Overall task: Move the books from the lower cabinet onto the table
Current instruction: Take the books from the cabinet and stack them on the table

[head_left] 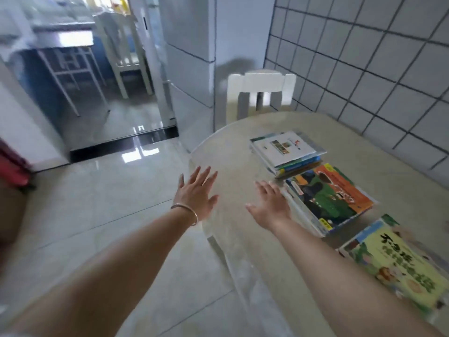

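Three stacks of books lie on the beige table (233,152). The far stack (286,152) has a white cover on top. The middle stack (328,198) shows a green and orange cover. The near stack (393,266) has a yellow-green cover. My left hand (196,190), with a bracelet at the wrist, is open over the table's left edge and holds nothing. My right hand (269,203) is open just left of the middle stack, fingers spread, empty. The lower cabinet is out of view.
A white chair (260,93) stands behind the table by the tiled wall (364,69). A tall white fridge (187,57) stands left of it. Glossy tile floor (109,203) stretches left toward a doorway with another table and chair beyond.
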